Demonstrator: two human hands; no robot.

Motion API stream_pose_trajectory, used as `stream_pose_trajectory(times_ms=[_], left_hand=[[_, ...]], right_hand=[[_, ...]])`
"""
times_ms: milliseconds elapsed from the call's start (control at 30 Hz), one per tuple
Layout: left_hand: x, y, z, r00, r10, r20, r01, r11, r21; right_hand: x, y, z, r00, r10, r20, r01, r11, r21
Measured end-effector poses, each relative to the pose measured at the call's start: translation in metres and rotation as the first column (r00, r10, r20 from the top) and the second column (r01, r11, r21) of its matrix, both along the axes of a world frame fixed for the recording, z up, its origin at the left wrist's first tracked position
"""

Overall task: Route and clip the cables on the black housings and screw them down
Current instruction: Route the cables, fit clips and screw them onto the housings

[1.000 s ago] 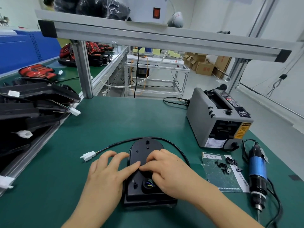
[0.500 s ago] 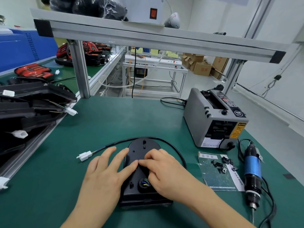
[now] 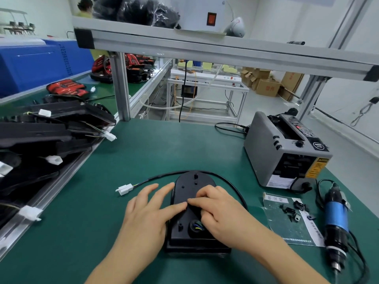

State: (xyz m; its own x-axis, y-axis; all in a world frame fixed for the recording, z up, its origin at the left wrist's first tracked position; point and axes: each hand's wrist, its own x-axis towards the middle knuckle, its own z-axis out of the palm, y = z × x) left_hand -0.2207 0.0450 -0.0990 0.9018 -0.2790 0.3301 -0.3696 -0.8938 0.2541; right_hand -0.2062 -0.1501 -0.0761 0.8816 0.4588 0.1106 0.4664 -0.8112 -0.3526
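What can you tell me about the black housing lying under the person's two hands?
The black housing looks like matte plastic, rounded at its far end and squared at the near one, lying flat on the green bench. Its top shows pegs and holes, and a round opening near the front with coloured wires. A black cable arcs round its far end to a white connector on the left. The left hand rests straight fingers on its middle; the right hand sets bent fingers there.

A grey tape dispenser (image 3: 285, 148) sits at the right of the green surface (image 3: 164, 148). Cardboard boxes (image 3: 266, 84) lie on the floor beyond, and a blue crate (image 3: 34, 64) stands far off to the left.
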Motion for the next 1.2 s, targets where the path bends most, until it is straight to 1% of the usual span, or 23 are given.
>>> stream_pose_trajectory(times_ms=[33,100,133,200,267,467,533,667,800,833,867,933,1000,1100,1200], left_hand=[[0.002,0.002,0.0,0.999,0.029,-0.043,-0.031,0.999,-0.04],[0.001,0.006,-0.004,0.998,0.054,-0.027,-0.056,0.992,-0.115],[0.001,0.006,-0.003,0.998,0.048,-0.029,-0.052,0.992,-0.114],[0.001,0.004,-0.003,0.999,0.012,-0.042,-0.013,0.999,-0.046],[0.001,0.005,-0.009,1.0,0.006,0.015,-0.006,1.0,0.023],[0.002,0.005,-0.008,0.986,-0.022,0.166,-0.007,0.986,0.169],[0.003,0.003,-0.003,0.981,-0.024,0.19,-0.009,0.985,0.173],[-0.001,-0.002,-0.001,0.988,-0.009,0.157,-0.011,0.991,0.131],[-0.004,-0.001,0.008,1.0,-0.021,-0.008,0.022,0.994,0.103],[-0.002,0.0,0.009,0.998,-0.014,-0.061,0.018,0.997,0.076],[0.002,0.001,0.007,0.995,-0.02,-0.102,0.021,1.0,0.012],[0.007,0.007,0.002,0.989,-0.045,-0.14,0.023,0.988,-0.156],[0.011,0.008,0.0,0.987,-0.042,-0.152,0.01,0.979,-0.202],[0.008,0.006,-0.003,0.994,-0.047,-0.103,0.029,0.985,-0.169],[0.003,0.004,0.0,0.998,-0.053,-0.026,0.053,0.999,0.01]], right_hand=[[0.0,0.0,0.0,1.0,-0.001,-0.004,0.001,1.0,-0.001],[0.0,-0.001,0.0,1.0,-0.002,-0.002,0.002,1.0,-0.004],[0.0,-0.001,0.001,1.0,0.0,0.0,0.0,1.0,-0.003],[-0.002,-0.001,0.001,1.0,0.007,-0.001,-0.007,1.0,0.0],[-0.003,0.0,0.002,1.0,0.017,0.007,-0.016,1.0,-0.021],[0.0,0.003,0.008,0.995,0.06,0.078,-0.041,0.974,-0.222],[0.002,0.004,0.01,0.994,0.069,0.079,-0.048,0.968,-0.244],[0.003,-0.002,0.008,0.997,0.068,0.022,-0.065,0.987,-0.145],[0.004,-0.005,0.004,0.998,0.055,-0.016,-0.055,0.998,-0.035],[0.005,-0.007,0.004,0.999,0.032,-0.034,-0.031,0.999,0.008],[0.005,-0.009,0.004,0.998,0.009,-0.057,-0.006,0.999,0.05],[0.006,-0.015,0.004,0.995,-0.016,-0.097,0.026,0.994,0.102],[0.005,-0.021,0.002,0.994,-0.035,-0.101,0.046,0.993,0.109],[0.003,-0.027,-0.003,0.994,-0.054,-0.094,0.065,0.99,0.128],[-0.001,-0.029,-0.008,0.995,-0.049,-0.087,0.062,0.986,0.158]])
